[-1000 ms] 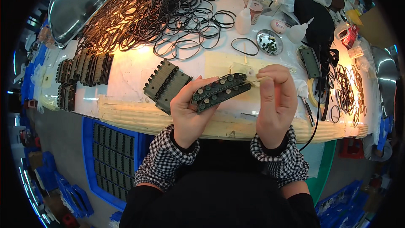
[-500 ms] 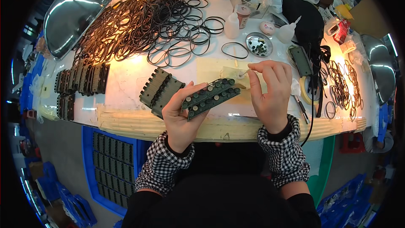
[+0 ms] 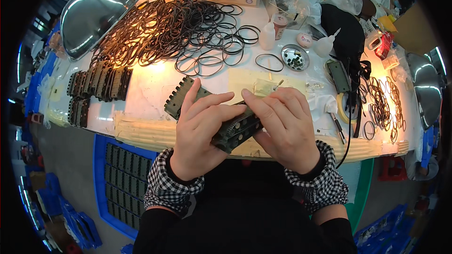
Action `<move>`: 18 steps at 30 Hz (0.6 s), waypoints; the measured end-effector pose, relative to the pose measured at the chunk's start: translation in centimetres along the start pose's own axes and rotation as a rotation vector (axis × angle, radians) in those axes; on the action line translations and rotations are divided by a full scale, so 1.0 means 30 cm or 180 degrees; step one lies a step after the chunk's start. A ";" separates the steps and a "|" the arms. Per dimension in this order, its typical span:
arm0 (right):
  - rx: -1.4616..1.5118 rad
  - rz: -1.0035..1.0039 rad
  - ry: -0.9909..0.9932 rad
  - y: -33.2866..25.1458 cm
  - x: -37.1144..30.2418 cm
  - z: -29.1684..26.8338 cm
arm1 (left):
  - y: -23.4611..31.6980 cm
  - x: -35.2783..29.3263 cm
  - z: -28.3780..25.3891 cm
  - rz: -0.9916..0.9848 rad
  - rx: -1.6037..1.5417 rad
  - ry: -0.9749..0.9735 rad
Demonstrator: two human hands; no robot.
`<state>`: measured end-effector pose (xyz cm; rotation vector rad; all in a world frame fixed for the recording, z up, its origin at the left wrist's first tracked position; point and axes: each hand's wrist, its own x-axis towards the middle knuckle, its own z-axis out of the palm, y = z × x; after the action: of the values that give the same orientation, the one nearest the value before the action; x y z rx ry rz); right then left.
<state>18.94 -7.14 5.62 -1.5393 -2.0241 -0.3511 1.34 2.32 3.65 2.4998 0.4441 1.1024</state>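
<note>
Both of my hands grip a dark green plastic piece [image 3: 239, 127] with toothed edges and rows of round discs, held tilted above the front edge of the table. My left hand [image 3: 200, 134] wraps its near left side, thumb and fingers closed round it. At its upper right end, my right hand [image 3: 287, 131] presses with its fingers, hiding part of the piece. A short thin stick [image 3: 279, 84] shows just beyond the right hand's fingers; whether they hold it I cannot tell. Behind my left hand lies a similar olive-green toothed piece [image 3: 176, 98], partly covered.
Black rubber bands [image 3: 165, 33] lie heaped at the back left, with stacked green pieces [image 3: 101, 82] in front. A small metal dish [image 3: 295, 57] of dark bits stands near white squeeze bottles [image 3: 267, 36]. A blue tray [image 3: 101, 178] of similar pieces sits below the table.
My right hand has moved left and down from the yellow paper to the green piece. Both hands now hold that piece, which has turned steeper. The whole view has shifted slightly.
</note>
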 end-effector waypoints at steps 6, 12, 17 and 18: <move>0.1646 0.0509 0.0470 0.007 -0.019 0.026 | 0.035 0.011 -0.030 -0.0225 -0.1232 0.0248; 0.4825 0.2156 0.0673 -0.059 -0.069 0.090 | -0.017 -0.059 0.121 -0.0920 -0.3442 0.0093; 0.5209 0.2502 0.0834 -0.083 -0.081 0.121 | -0.026 -0.093 0.172 -0.0886 -0.3684 0.0323; 0.5203 0.2532 0.0800 -0.086 -0.078 0.122 | -0.023 -0.101 0.177 -0.0956 -0.3797 0.0470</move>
<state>15.90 -7.87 1.65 -0.8779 -0.7190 1.0892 3.32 0.54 -1.90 1.2726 0.1059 0.9881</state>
